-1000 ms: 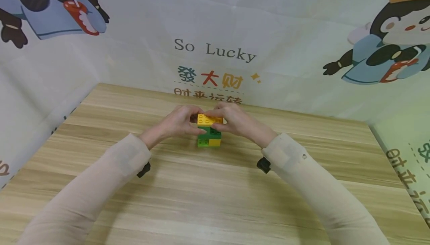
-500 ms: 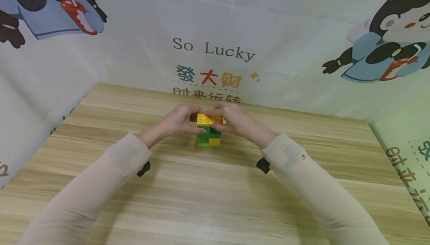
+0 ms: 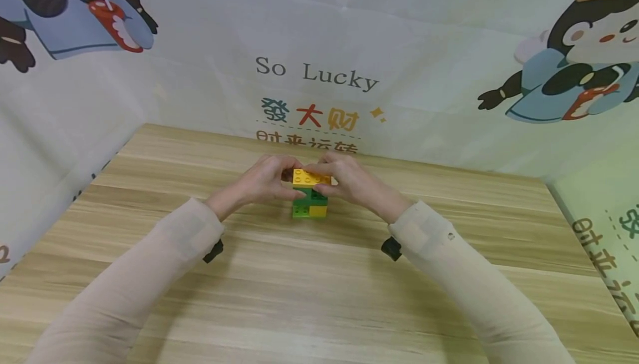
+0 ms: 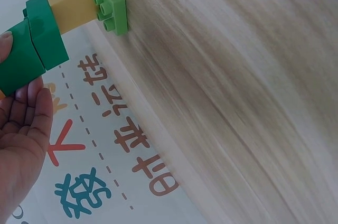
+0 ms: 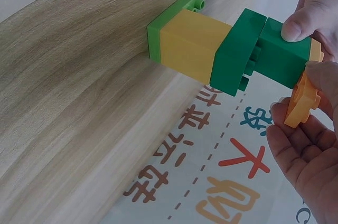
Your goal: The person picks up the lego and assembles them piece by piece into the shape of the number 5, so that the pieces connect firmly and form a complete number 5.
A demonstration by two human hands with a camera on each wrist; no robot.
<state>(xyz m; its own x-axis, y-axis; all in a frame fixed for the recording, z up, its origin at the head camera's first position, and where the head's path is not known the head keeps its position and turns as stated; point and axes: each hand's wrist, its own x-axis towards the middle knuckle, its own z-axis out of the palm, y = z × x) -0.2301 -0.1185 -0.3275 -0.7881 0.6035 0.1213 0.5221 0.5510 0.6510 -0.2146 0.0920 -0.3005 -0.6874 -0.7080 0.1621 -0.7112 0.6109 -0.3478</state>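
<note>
A tower of toy building bricks stands on the wooden table between both hands. Its base is a light green plate (image 5: 156, 39) with a yellow brick (image 5: 187, 47) on one end. Above come a wider dark green brick (image 5: 232, 55), a smaller dark green brick (image 5: 280, 49) and, at the top, a yellow studded plate (image 3: 302, 177). My left hand (image 3: 264, 181) grips the smaller dark green brick, thumb on its near face. My right hand (image 3: 356, 181) pinches the yellow plate between thumb and fingers, where the plate juts out past the brick below.
The wooden table (image 3: 309, 297) reaches back to a white printed cloth (image 3: 429, 103) hanging behind it, just past the hands. More of this cloth borders the left and right sides. Black wrist cameras hang beneath both cuffs.
</note>
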